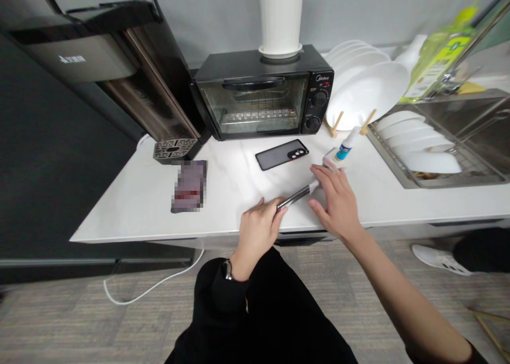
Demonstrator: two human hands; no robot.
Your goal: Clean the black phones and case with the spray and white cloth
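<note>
My left hand (258,223) is closed around the near end of a phone (294,197), seen almost edge-on just above the white counter. At the far end of the phone is my right hand (338,202), its thumb below and its fingers above, with a pale cloth (314,185) between them and against the phone. Much of the cloth is hidden by the fingers. Behind the phone lies a clear phone case (281,155) with a black rim. A small white bottle (348,145) with a blue label stands beyond my right fingertips.
A black toaster oven (255,106) backs the counter (235,194), with a white vase-like vessel (281,18) on top. Left are a drinks dispenser (159,98) and a blurred flat item (189,186). Right are racked plates (362,93) and a sink (406,175). Another person's shoe (438,259) shows on the floor.
</note>
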